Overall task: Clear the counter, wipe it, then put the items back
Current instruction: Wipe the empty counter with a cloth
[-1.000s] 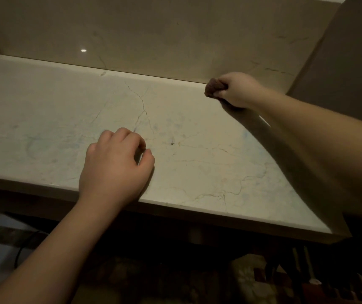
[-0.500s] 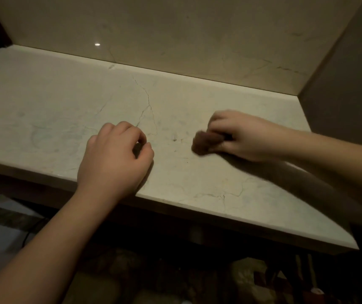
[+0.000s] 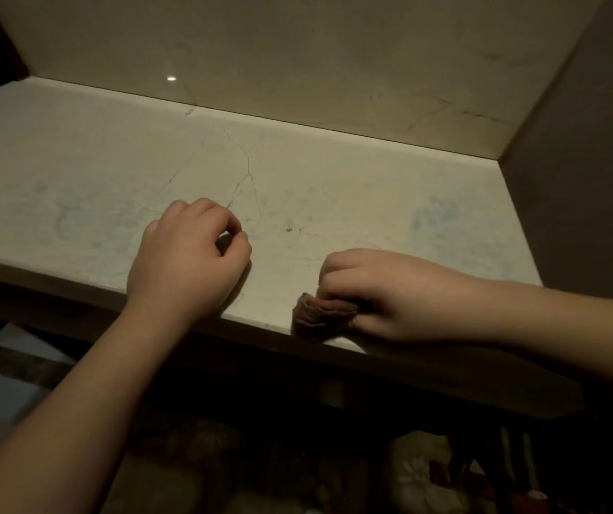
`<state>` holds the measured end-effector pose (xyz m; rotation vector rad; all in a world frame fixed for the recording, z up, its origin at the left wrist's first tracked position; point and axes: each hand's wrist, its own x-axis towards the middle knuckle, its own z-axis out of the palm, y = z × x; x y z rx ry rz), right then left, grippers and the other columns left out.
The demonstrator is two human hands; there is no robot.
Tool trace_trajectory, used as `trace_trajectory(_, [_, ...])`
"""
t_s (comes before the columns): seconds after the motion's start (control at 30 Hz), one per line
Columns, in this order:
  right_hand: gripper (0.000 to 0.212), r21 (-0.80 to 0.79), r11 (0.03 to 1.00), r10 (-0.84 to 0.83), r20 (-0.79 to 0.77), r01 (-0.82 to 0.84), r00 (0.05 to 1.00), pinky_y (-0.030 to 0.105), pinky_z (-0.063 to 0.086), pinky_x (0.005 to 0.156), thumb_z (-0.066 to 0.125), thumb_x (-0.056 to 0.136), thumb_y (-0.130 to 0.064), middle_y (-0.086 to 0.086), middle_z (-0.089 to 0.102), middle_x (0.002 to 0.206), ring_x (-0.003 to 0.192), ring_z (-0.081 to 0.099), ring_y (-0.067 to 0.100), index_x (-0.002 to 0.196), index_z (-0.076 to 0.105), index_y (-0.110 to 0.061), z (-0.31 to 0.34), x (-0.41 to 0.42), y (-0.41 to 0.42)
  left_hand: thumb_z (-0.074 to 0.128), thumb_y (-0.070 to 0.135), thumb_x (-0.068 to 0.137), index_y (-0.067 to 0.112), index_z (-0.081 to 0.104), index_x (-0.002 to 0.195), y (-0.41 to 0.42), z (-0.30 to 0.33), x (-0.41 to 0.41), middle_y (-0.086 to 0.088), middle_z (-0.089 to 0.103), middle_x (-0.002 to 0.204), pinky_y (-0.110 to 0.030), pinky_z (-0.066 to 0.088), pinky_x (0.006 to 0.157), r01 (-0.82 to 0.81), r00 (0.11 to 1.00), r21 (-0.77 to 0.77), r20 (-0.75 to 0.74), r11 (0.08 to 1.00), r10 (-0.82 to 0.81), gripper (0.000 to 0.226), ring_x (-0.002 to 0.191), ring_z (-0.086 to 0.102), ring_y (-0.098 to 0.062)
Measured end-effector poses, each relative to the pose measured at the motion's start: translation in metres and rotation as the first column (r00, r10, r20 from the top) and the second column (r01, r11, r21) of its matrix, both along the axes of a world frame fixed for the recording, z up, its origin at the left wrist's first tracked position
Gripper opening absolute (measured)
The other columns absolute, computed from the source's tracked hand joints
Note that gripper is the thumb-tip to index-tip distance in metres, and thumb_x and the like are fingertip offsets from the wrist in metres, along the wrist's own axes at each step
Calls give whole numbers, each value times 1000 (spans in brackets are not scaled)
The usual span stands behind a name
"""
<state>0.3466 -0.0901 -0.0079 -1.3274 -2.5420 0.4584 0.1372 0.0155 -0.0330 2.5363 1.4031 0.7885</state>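
Now your right hand [image 3: 390, 294] sits at the near edge of the pale, veined marble counter [image 3: 93, 172], fingers clenched around a small, crumpled reddish-brown cloth [image 3: 320, 317]. A second ago that hand was at the back of the slab, by the polished stone backsplash [image 3: 297, 53]; half a second ago it was mid-counter. So you have drawn one wiping stroke from back to front, and the cloth now overhangs the front lip slightly. That suggests the wiping step is under way, with the left stretch of the surface likely still to cover.

Your left hand [image 3: 186, 261] has not moved. It rests on the counter near the front edge, fingers loosely curled and gripping nothing.

No items show on the slab. The stone looks hard, smooth and faintly glossy, crossed by thin dark cracks and faint bluish smudges. The cloth looks soft and bunched into folds.
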Motion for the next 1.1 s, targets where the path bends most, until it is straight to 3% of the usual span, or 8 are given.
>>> trace_trajectory(0.1, [23, 5, 999, -46, 32, 46, 998, 19, 34, 70, 54, 86, -30, 0, 55, 90, 80, 47, 9, 90, 61, -9, 4, 8, 11, 49, 31, 90, 21, 63, 90, 0, 0, 0, 7, 60, 100, -34, 35, 79, -2, 1000, 1, -8, 1000, 2, 17, 94, 43, -13])
trace_trajectory(0.3, [19, 110, 848, -529, 170, 518, 831, 29, 25, 65, 60, 91, -29, -2, 52, 88, 88, 50, 23, 92, 56, -11, 11, 47, 85, 47, 33, 90, 21, 62, 92, 1, -2, -1, 6, 59, 101, -36, 38, 80, 13, 1000, -9, -16, 1000, -14, 19, 96, 46, -16])
trace_trajectory(0.4, [15, 82, 861, -508, 136, 502, 851, 27, 25, 65, 61, 90, -28, -5, 51, 85, 83, 48, 17, 90, 55, -13, 12, 33, 67, 46, 34, 90, 22, 62, 93, 2, -3, -1, 7, 59, 102, -36, 38, 81, 19, 1000, -4, -24, 1000, -19, 20, 95, 45, -15])
trace_trajectory(0.6, [6, -2, 967, -253, 49, 253, 966, 19, 38, 71, 59, 87, -21, -4, 54, 88, 79, 47, 5, 87, 59, -15, 3, -5, -34, 44, 36, 91, 22, 61, 93, 2, -1, -3, 6, 57, 101, -34, 33, 79, 48, 998, 1, -42, 999, -48, 22, 95, 44, -16])
trace_trajectory(0.73, [6, -19, 929, -366, 88, 369, 926, 24, 35, 70, 62, 89, -20, -6, 52, 87, 81, 49, 10, 89, 57, -16, 10, 3, -15, 43, 36, 91, 20, 60, 95, 1, 0, -4, 4, 56, 101, -34, 32, 78, 71, 996, 12, -56, 997, -70, 24, 94, 44, -17])
trace_trajectory(0.83, [10, 43, 794, -604, 171, 607, 778, 29, 30, 70, 60, 91, -26, -4, 51, 88, 88, 51, 20, 89, 53, -19, 17, 16, 28, 42, 36, 92, 20, 60, 97, 1, 1, -4, 3, 57, 103, -35, 32, 78, 83, 995, 8, -64, 997, -82, 25, 95, 44, -19])
trace_trajectory(0.93, [14, 59, 727, -682, 169, 684, 711, 29, 29, 71, 58, 93, -29, -3, 52, 89, 88, 50, 20, 94, 55, -15, 14, 15, 48, 42, 37, 92, 19, 60, 99, 1, 1, -6, 2, 57, 105, -37, 34, 80, 94, 994, 4, -64, 996, -93, 26, 97, 45, -20])
trace_trajectory(1.1, [15, 10, 833, -550, 107, 553, 828, 27, 32, 69, 62, 90, -24, -3, 53, 88, 81, 48, 13, 94, 59, -10, 11, -15, -14, 41, 36, 92, 18, 61, 101, 1, 2, -7, 0, 58, 108, -36, 31, 78, 105, 992, 18, -66, 994, -103, 28, 98, 45, -20])
